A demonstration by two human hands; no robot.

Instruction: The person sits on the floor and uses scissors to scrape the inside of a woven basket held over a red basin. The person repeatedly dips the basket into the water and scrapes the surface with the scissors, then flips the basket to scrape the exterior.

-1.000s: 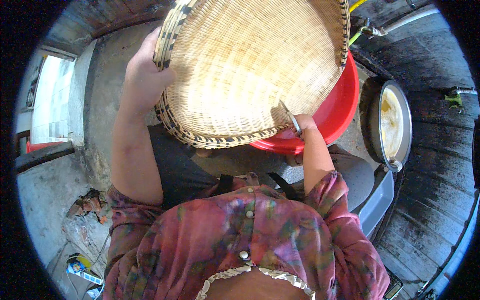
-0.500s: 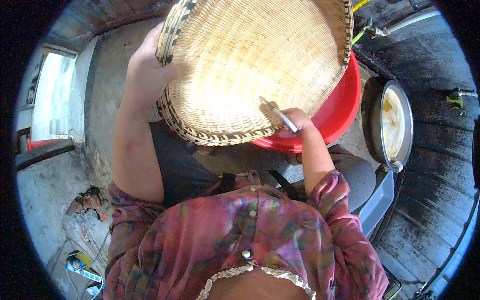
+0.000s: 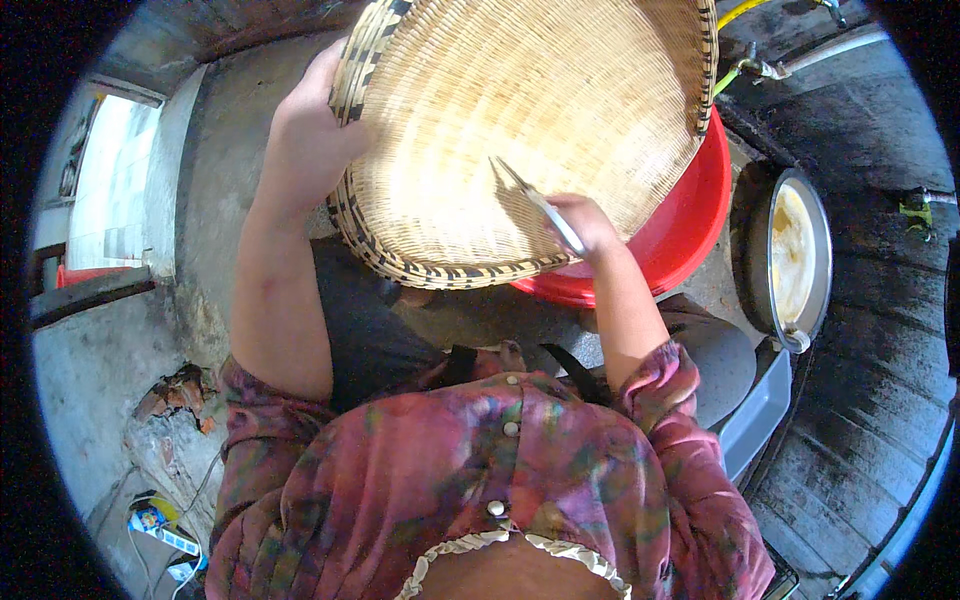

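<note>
A shallow woven basket (image 3: 520, 90), pale straw with a black-patterned rim, is tilted up in front of me. My left hand (image 3: 318, 140) grips its left rim, thumb over the inner side. Closed around a slim white-handled tool (image 3: 557, 219) is my right hand (image 3: 592, 224), at the basket's lower right. The tool's thin metal tip points up and left over the weave and casts a shadow; its exact kind is unclear. Behind and below the basket sits a red basin (image 3: 690, 215), partly hidden by it.
A metal pot (image 3: 822, 250) with whitish, foamy contents stands on the right. Below it lies a grey tray (image 3: 757, 408). A tap (image 3: 757, 66) with a yellow-green hose is at the upper right wall. Broken brickwork (image 3: 180, 398) and a power strip (image 3: 168, 534) are at the left.
The tool's tip has moved up and left across the weave, showing more of its thin metal end. My right hand has risen slightly. My left hand still holds the basket's rim.
</note>
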